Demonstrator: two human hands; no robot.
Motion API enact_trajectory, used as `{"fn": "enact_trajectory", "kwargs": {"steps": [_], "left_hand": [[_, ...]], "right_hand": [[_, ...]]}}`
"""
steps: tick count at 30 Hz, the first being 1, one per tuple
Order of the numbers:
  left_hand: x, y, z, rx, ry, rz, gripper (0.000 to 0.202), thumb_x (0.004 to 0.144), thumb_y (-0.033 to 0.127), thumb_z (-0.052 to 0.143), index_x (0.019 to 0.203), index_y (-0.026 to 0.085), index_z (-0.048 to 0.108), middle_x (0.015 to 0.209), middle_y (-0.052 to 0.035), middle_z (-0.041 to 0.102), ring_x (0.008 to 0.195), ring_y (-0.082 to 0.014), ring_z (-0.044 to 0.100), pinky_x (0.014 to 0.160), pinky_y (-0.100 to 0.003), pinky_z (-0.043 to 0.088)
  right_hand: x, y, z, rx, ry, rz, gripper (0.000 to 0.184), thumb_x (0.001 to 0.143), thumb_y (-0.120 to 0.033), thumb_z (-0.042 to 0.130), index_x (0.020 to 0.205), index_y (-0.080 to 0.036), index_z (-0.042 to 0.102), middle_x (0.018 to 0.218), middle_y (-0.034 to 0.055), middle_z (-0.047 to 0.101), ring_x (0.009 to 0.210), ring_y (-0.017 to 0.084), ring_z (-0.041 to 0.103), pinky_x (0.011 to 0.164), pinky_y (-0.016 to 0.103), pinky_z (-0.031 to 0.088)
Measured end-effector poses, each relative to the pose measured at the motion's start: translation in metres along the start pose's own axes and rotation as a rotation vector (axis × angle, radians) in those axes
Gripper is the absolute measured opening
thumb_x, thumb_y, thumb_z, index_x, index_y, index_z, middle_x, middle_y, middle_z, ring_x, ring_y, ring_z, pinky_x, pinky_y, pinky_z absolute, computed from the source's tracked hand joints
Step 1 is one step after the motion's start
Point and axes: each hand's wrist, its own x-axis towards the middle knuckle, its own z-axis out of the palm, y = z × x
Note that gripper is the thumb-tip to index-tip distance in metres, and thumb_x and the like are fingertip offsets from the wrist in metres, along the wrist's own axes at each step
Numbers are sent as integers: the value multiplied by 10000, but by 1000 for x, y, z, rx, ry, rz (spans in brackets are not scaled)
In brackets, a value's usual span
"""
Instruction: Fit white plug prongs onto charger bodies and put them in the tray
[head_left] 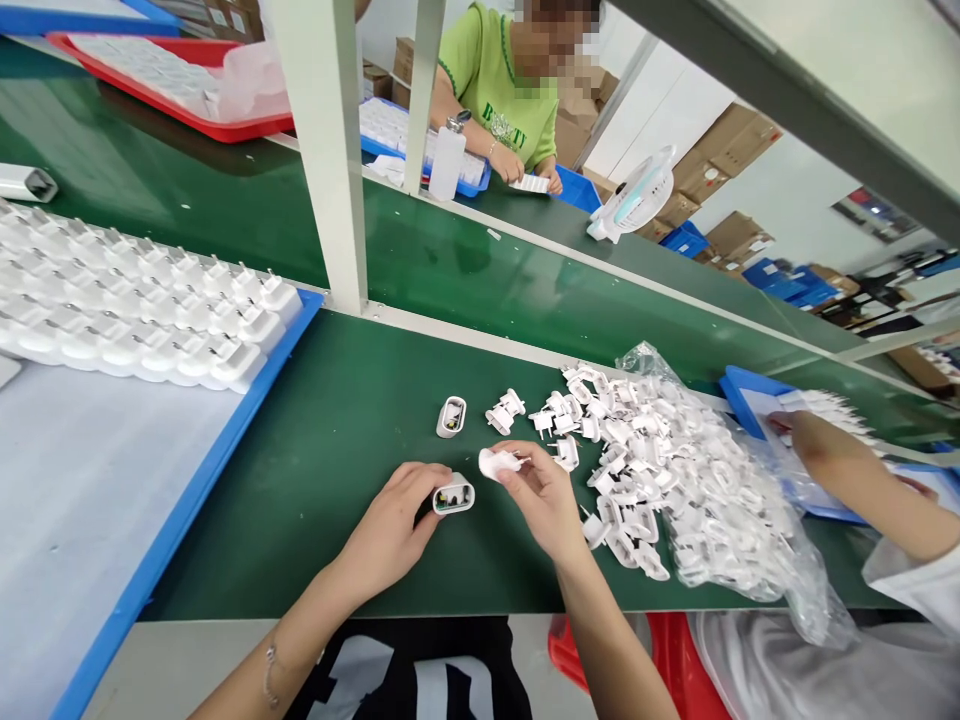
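My left hand grips a white charger housing whose open end faces up and shows a circuit board inside. Just to its right, my right hand pinches a white plug cap with metal pins; cap and housing are apart. A second open charger housing stands on the green table a little beyond my left hand. Beyond my right hand lie a few loose plug caps. A large heap of plug caps spreads to the right, partly over a clear plastic bag.
At left, a blue tray bears rows of white chargers. A white metal post rises behind. A co-worker's arm reaches over a blue tray at right. Across the bench, a person in green handles white parts near a small fan.
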Motion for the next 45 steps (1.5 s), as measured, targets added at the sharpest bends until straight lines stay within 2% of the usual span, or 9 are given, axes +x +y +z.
{"fn": "enact_trajectory", "kwargs": {"steps": [11,20,24,29,33,35,38,41,45], "left_hand": [[7,0,-3,26,31,-88,286,837,170,503,1104,256,557,1048,-24,607,1019,-190,542,873,-341,487],[1,0,-1,-76,82,-115,291,866,263,512,1157,256,500,1146,-25,590,1037,-176,550,896,-322,464],[-1,2,4,-59,127,-86,163,907,265,441,1031,232,542,1087,-38,608,1028,-181,550,904,-340,449],[-2,4,3,66,121,-32,214,903,243,429,1107,222,494,1094,-61,591,1015,-194,538,893,-364,451],[-12,11,-8,140,17,26,261,863,237,507,1123,234,519,1072,-51,617,976,-194,559,866,-342,470],[-24,17,-18,189,32,-5,222,860,228,504,1077,239,551,1037,-39,634,944,-184,578,837,-319,482],[-50,20,-48,262,165,-134,209,843,273,526,1046,236,564,1035,-36,644,908,-180,607,795,-287,499],[-77,8,-102,349,428,-343,262,799,382,572,1007,222,557,976,-34,660,866,-196,639,771,-281,502],[-104,-29,-185,537,764,-660,341,718,473,614,912,203,539,871,-38,667,847,-244,657,701,-284,494]], "right_hand": [[5,0,24,-367,-207,-146,139,871,-171,540,962,-245,616,980,18,606,912,157,570,814,276,452],[13,-11,18,-620,-327,-142,132,912,-253,516,990,-259,622,968,-3,643,877,151,580,794,300,359],[13,-5,17,-670,-332,-114,115,906,-310,530,957,-269,625,907,-13,636,802,139,578,739,289,340],[2,3,22,-622,-285,-153,151,913,-252,496,1028,-257,594,976,13,615,856,153,573,782,298,377],[-1,-2,15,-532,-423,-196,277,885,-213,523,1151,-288,537,1110,14,593,954,170,565,839,306,422],[5,-4,9,-540,-471,-215,308,890,-243,519,1192,-302,514,1164,9,580,971,167,569,864,305,436],[23,-1,2,-708,-255,-272,289,913,-290,465,1196,-254,515,1204,43,565,1070,206,527,946,363,402],[43,13,6,-937,-73,-332,385,887,-315,498,1256,-209,471,1294,88,511,1206,280,421,992,457,346],[56,33,23,-1046,-57,-351,691,793,-302,613,1391,-179,289,1355,132,456,1255,304,378,1021,501,305]]}}
